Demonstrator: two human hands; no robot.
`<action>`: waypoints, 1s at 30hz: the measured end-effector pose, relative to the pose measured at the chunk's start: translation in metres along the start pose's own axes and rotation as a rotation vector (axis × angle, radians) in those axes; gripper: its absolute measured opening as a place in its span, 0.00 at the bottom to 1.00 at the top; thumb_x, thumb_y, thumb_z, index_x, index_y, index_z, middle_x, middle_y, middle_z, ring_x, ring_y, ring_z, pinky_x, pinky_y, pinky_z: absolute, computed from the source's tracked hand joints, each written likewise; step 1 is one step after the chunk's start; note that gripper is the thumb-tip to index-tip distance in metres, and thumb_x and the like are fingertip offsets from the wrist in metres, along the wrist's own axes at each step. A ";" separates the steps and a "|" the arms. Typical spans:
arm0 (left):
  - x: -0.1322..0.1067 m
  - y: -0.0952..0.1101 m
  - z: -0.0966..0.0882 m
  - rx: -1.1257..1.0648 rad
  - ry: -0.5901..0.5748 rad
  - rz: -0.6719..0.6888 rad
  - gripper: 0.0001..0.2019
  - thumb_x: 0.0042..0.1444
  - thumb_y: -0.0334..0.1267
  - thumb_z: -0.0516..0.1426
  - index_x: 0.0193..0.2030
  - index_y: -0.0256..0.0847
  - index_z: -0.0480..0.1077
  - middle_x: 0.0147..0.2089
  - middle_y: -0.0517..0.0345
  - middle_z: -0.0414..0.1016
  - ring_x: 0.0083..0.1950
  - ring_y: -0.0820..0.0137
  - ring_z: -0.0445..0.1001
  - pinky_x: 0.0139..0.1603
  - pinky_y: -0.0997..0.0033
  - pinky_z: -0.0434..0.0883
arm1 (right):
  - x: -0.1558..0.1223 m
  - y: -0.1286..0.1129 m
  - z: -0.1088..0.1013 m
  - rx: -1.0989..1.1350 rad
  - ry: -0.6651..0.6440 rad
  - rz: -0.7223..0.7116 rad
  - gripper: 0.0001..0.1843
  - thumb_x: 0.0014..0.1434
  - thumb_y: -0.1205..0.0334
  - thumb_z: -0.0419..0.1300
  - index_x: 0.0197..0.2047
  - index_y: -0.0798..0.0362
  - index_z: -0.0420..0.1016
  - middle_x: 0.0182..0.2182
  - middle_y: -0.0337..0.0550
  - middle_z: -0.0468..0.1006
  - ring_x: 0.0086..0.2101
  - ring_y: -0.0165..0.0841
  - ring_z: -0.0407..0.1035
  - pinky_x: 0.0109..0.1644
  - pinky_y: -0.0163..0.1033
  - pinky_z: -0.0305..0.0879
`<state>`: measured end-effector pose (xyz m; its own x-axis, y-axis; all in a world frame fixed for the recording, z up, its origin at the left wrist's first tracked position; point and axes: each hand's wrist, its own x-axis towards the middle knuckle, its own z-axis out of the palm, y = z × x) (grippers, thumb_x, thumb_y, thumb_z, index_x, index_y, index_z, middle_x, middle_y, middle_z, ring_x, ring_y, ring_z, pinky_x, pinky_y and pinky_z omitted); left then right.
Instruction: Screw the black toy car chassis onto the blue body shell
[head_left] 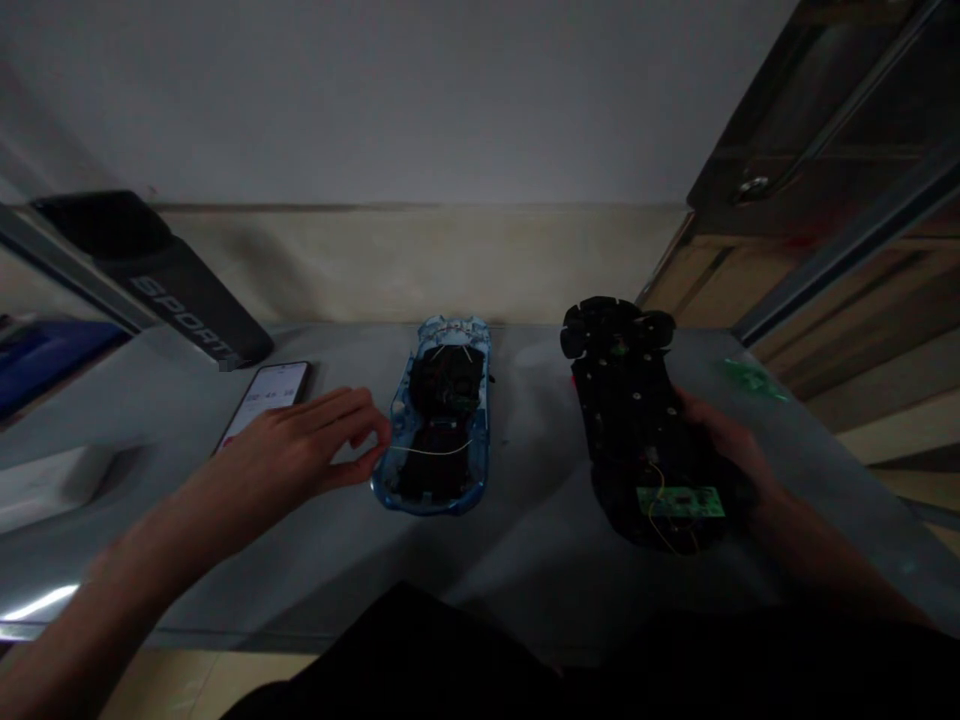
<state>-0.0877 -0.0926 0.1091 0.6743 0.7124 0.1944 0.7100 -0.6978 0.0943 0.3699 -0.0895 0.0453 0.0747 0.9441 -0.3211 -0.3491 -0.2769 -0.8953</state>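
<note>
A thin white wire (pixel 431 453) is pinched between the thumb and fingers of my left hand (pixel 337 440). It stretches across a blue toy car body shell (pixel 480 470), which lies upside down on the table with its dark inside showing. My right hand (pixel 724 440) is wrapped round the outer side of a black toy car chassis (pixel 626 400), tilted with its wheels at the far end. On the chassis's near end sits a green circuit board (pixel 681 502) with yellow wires looping beside it. The right fingers are partly hidden by the chassis.
Left of the shell lies a phone (pixel 274 390), lit up, partly behind my left hand. A dark column marked SPORT (pixel 184 290) leans at the back left. A white box-like object (pixel 56 485) rests at the left edge, and green scraps (pixel 754 378) lie on the grey table (pixel 525 560) at right.
</note>
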 end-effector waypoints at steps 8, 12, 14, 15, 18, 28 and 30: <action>0.010 0.020 0.003 0.030 0.005 0.011 0.11 0.78 0.33 0.54 0.45 0.44 0.76 0.42 0.61 0.78 0.38 0.70 0.75 0.40 0.69 0.65 | -0.003 -0.003 0.005 -0.042 0.082 -0.008 0.24 0.34 0.59 0.75 0.40 0.40 0.89 0.35 0.29 0.92 0.31 0.37 0.84 0.33 0.36 0.83; 0.009 0.017 -0.007 0.076 0.067 -0.085 0.10 0.79 0.37 0.55 0.46 0.44 0.77 0.41 0.62 0.76 0.39 0.70 0.76 0.43 0.70 0.66 | -0.003 -0.001 0.002 -0.035 0.067 -0.007 0.25 0.36 0.57 0.77 0.43 0.40 0.89 0.36 0.30 0.92 0.33 0.38 0.85 0.35 0.37 0.84; 0.003 0.015 -0.019 0.079 0.114 -0.110 0.10 0.79 0.40 0.54 0.48 0.44 0.77 0.43 0.62 0.77 0.40 0.71 0.76 0.45 0.70 0.66 | -0.004 -0.001 0.004 -0.034 0.056 -0.018 0.25 0.36 0.57 0.77 0.43 0.41 0.89 0.36 0.31 0.92 0.33 0.37 0.85 0.36 0.36 0.84; 0.001 0.015 -0.024 0.088 0.131 -0.123 0.11 0.78 0.39 0.53 0.48 0.45 0.77 0.43 0.63 0.76 0.40 0.72 0.76 0.45 0.71 0.66 | -0.004 -0.001 0.004 -0.031 0.054 -0.019 0.26 0.37 0.57 0.77 0.44 0.41 0.89 0.37 0.31 0.92 0.33 0.37 0.85 0.36 0.36 0.84; 0.000 0.020 -0.030 0.143 0.166 -0.125 0.12 0.79 0.39 0.52 0.47 0.45 0.76 0.42 0.63 0.75 0.38 0.72 0.75 0.42 0.72 0.65 | -0.005 -0.001 0.007 -0.026 0.042 -0.010 0.27 0.37 0.56 0.77 0.45 0.41 0.89 0.40 0.31 0.93 0.35 0.38 0.86 0.37 0.36 0.85; 0.026 0.029 0.012 -0.034 -0.077 0.075 0.12 0.77 0.30 0.53 0.43 0.43 0.76 0.42 0.58 0.79 0.38 0.67 0.78 0.40 0.68 0.69 | -0.002 0.000 0.002 -0.030 0.040 -0.040 0.23 0.36 0.59 0.76 0.40 0.38 0.88 0.33 0.28 0.90 0.32 0.40 0.84 0.34 0.38 0.83; 0.032 0.026 0.014 -0.102 -0.139 0.082 0.11 0.77 0.30 0.54 0.44 0.43 0.77 0.42 0.59 0.80 0.39 0.68 0.79 0.42 0.69 0.70 | -0.002 0.000 0.000 -0.046 0.003 -0.029 0.22 0.38 0.58 0.76 0.40 0.36 0.87 0.34 0.27 0.90 0.32 0.39 0.83 0.34 0.39 0.83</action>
<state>-0.0451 -0.0865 0.1044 0.7555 0.6515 0.0693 0.6322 -0.7527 0.1837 0.3695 -0.0910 0.0458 0.0874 0.9513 -0.2957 -0.3036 -0.2573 -0.9174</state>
